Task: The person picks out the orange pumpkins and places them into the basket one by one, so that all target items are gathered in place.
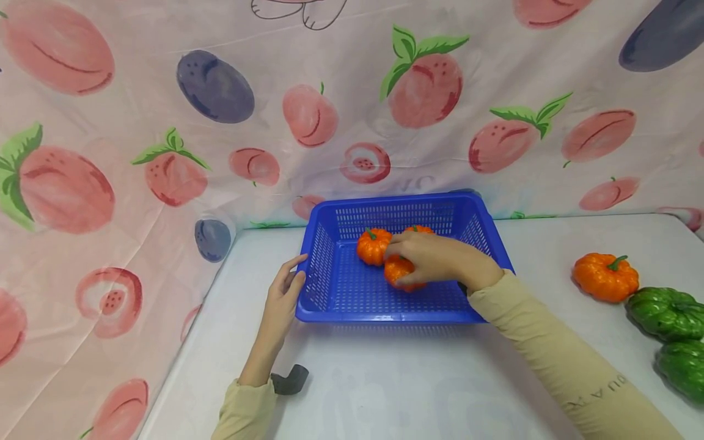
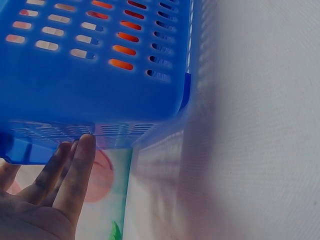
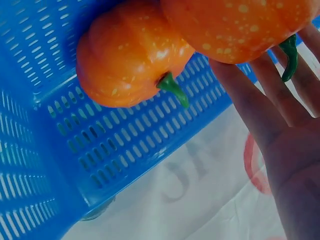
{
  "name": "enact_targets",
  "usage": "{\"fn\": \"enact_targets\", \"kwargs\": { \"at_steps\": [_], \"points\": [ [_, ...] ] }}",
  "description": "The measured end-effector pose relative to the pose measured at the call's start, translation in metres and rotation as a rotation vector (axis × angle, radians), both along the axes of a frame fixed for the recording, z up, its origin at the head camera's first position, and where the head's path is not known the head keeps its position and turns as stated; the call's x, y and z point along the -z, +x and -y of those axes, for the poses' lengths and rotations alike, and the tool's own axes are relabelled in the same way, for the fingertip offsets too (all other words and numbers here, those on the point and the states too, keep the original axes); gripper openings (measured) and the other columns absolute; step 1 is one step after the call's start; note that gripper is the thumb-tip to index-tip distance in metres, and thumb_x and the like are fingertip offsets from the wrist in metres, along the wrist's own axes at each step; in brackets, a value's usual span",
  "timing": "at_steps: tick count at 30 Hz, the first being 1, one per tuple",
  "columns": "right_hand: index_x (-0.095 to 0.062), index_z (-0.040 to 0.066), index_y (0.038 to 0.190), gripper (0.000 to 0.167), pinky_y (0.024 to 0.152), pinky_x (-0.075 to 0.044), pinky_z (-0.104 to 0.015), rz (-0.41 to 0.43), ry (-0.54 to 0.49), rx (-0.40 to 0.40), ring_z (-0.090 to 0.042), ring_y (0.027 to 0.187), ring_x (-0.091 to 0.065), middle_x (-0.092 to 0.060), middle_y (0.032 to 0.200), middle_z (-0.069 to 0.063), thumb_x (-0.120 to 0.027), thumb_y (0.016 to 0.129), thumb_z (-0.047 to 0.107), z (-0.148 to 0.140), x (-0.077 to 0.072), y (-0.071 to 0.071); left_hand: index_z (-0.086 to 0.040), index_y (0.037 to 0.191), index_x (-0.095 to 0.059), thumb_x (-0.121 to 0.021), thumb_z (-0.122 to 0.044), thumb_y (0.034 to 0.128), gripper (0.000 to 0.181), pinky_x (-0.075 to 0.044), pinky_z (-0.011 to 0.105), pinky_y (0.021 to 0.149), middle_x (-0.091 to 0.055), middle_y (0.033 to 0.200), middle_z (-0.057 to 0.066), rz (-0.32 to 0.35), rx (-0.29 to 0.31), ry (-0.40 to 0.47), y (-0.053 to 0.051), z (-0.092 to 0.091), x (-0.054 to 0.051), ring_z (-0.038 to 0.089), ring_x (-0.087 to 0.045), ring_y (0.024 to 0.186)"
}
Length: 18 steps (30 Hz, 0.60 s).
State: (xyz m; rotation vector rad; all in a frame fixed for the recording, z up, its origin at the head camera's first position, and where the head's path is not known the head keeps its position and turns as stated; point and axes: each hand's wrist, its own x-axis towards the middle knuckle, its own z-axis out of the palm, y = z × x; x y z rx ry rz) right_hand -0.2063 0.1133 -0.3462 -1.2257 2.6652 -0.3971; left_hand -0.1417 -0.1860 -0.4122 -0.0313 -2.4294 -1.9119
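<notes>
A blue plastic basket [image 1: 352, 316] with slotted walls stands on the white table. Inside it, my right hand [image 1: 434, 256] holds an orange pumpkin [image 1: 398, 272], thumb on the near side and fingers on the far side. The right wrist view shows that pumpkin [image 3: 240, 30] with its green stem against the fingers. Two more orange pumpkins lie in the basket, one at the left [image 1: 374, 247] and one partly hidden behind the hand [image 1: 419, 229]. At the basket's left side, my left hand [image 1: 283, 299] touches the rim and outer wall with extended fingers [image 2: 75, 175].
Right of the basket, another orange pumpkin [image 1: 605, 278] sits on the table beside two green pumpkins, one behind [image 1: 665, 313] and one nearer [image 1: 684, 370]. A fruit-printed curtain [image 1: 352, 122] hangs behind and along the left. A dark object [image 1: 291, 380] shows at the left wrist.
</notes>
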Motion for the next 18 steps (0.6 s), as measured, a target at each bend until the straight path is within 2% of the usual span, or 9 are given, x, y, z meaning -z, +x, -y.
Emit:
{"fn": "enact_targets", "kwargs": {
  "at_steps": [6,11,18],
  "points": [
    [-0.067,0.006,0.122,0.043,0.104,-0.046,-0.045,0.008,0.044,-0.025,-0.029,0.119,-0.058,-0.063,0.130,-0.014,-0.076,0.087,0.030,0.010,0.002,0.000,-0.016,0.146,-0.048,-0.044,-0.028,0.1072,0.040,-0.047,0.022,0.086,-0.060,0.128,0.023,0.002,0.001,0.002,0.000,0.000,-0.001,0.029,-0.058,0.111],
    [-0.066,0.007,0.124,0.044,0.106,-0.044,-0.046,0.018,0.073,-0.015,-0.032,0.125,-0.056,-0.061,0.134,-0.016,-0.075,0.088,0.030,0.016,0.003,0.000,-0.016,0.146,-0.048,-0.044,-0.027,0.1073,0.040,-0.047,0.022,0.085,-0.060,0.126,0.024,0.000,0.002,0.002,0.000,0.000,-0.001,0.028,-0.058,0.109],
    [-0.067,0.008,0.123,0.043,0.103,-0.046,-0.044,0.005,0.096,-0.017,-0.029,0.118,-0.059,-0.062,0.132,-0.014,-0.076,0.087,0.031,0.021,0.008,-0.004,-0.016,0.146,-0.048,-0.044,-0.026,0.1073,0.040,-0.047,0.022,0.086,-0.061,0.126,0.024,0.002,0.003,0.005,0.000,0.000,-0.001,0.030,-0.058,0.111]
  ]
}}
